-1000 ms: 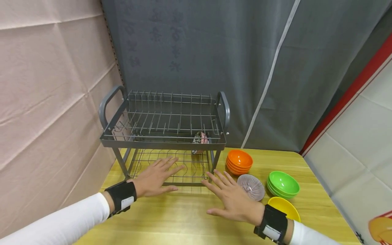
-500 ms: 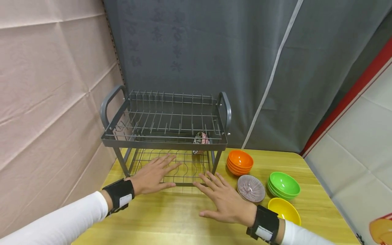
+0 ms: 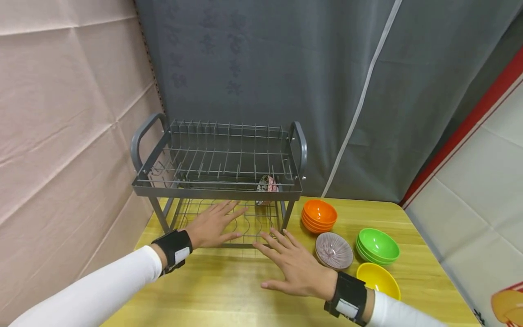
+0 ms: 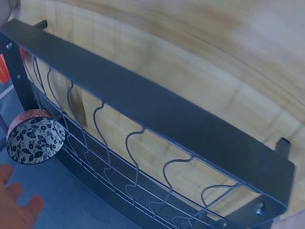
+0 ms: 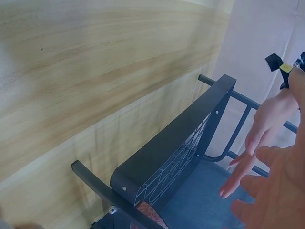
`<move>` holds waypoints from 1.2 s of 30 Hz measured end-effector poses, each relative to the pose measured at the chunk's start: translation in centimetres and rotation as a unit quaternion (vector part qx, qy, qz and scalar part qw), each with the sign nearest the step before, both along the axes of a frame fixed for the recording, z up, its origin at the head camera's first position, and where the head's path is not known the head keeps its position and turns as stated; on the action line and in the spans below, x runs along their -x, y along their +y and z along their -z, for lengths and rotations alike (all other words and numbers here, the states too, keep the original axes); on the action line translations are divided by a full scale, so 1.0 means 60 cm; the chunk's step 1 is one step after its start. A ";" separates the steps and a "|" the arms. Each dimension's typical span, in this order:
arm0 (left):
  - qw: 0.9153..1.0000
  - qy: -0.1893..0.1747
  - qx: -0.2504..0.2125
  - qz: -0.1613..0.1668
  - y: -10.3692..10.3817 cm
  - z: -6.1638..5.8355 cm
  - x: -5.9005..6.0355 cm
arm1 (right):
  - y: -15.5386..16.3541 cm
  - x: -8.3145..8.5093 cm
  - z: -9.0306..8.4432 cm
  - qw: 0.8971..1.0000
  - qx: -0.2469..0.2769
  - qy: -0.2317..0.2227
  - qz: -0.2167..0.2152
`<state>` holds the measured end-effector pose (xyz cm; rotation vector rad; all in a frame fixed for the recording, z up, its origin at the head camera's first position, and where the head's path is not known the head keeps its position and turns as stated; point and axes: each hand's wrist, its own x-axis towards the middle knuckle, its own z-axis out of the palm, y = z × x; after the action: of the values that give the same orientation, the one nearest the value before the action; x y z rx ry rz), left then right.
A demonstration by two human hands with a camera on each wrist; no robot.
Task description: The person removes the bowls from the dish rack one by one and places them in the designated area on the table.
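Note:
A dark grey two-tier dish rack (image 3: 216, 194) stands on the wooden table. My left hand (image 3: 212, 225), palm down with fingers spread, hovers in front of its lower shelf and holds nothing. To the right, my right hand (image 3: 297, 268) is spread the same way over the table near the rack's front right corner. A flower-patterned bowl (image 4: 35, 138) sits tilted at the right end of the lower shelf. In the head view the upper tray's front bar partly hides it. Closest to the right hand is a grey-purple striped bowl (image 3: 334, 250).
Stacked orange bowls (image 3: 320, 215) stand right of the rack. Farther right are stacked green bowls (image 3: 379, 245), with a yellow bowl (image 3: 377, 279) in front. A pink cloth wall (image 3: 69, 136) borders the left, a grey curtain (image 3: 245, 68) the back.
My right hand has shifted left, uncovering more of the striped and yellow bowls. The left hand has drifted slightly forward and right. Rack and bowls stay put.

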<state>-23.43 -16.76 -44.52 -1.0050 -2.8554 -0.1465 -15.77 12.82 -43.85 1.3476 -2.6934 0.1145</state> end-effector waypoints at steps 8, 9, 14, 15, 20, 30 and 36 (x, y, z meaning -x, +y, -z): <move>0.997 -0.039 -0.035 -0.050 0.025 -0.004 0.034 | -0.006 0.003 -0.001 1.000 -0.006 -0.017 0.004; 0.997 -0.047 -0.036 -0.056 0.029 -0.003 0.039 | -0.007 0.003 -0.001 1.000 -0.008 -0.021 0.005; 0.991 -0.086 -0.054 -0.083 0.050 0.002 0.062 | -0.007 0.005 0.001 1.000 -0.011 -0.025 0.006; 0.991 -0.089 -0.060 -0.085 0.054 0.004 0.066 | -0.007 0.005 0.001 1.000 -0.011 -0.024 0.006; 0.986 -0.104 -0.094 -0.091 0.071 0.021 0.083 | -0.007 0.006 0.000 1.000 -0.007 -0.020 0.003; 0.975 -0.127 -0.153 -0.103 0.109 0.029 0.119 | -0.007 0.011 -0.001 1.000 -0.008 -0.010 0.001; 0.966 -0.140 -0.188 -0.107 0.134 0.014 0.133 | -0.007 0.011 -0.002 1.000 -0.001 0.000 0.000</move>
<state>-31.44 -8.74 -45.34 -0.6379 -2.9831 -0.8350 -16.43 12.41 -43.76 1.3489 -2.6929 0.1117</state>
